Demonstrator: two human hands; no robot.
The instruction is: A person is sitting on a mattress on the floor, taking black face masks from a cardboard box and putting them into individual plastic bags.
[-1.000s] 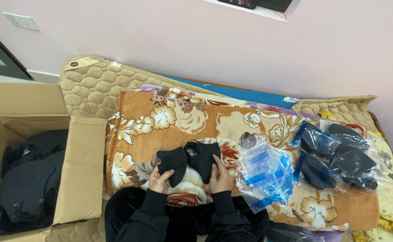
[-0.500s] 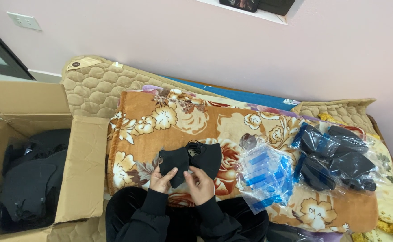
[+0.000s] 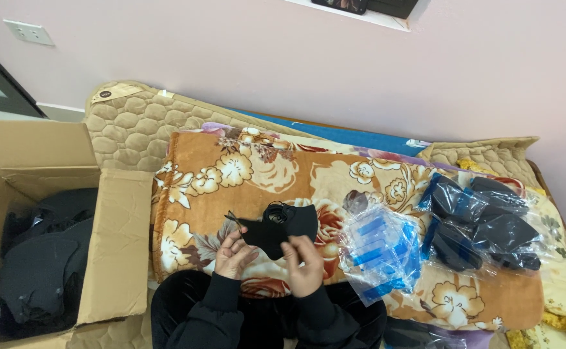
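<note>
Both hands meet on one black face mask, folded in half, held just above the floral orange blanket at the near edge of the bed. Left hand: fingers curled up under the mask's lower left edge, grip clamped on the fabric. Right hand: thumb and fingertips pinched on the mask's lower right edge, grip also shut on it. Thin black ear loops stick out at the mask's left tip and bunch at its top. Both arms in black sleeves, the person's lap dark below them. Just right of the right hand, a loose heap of clear plastic bags with blue strips lies on the blanket. Farther right, a pile of black masks already in clear-and-blue bags, well apart from the hands. Under the blanket, a tan quilted mattress pad shows at the far left and far right corners; a blue sheet edge runs along the far side by the pink wall. Left of the bed, an open cardboard box on the floor, flaps out, holding bagged black masks. White wall socket at far left.
</note>
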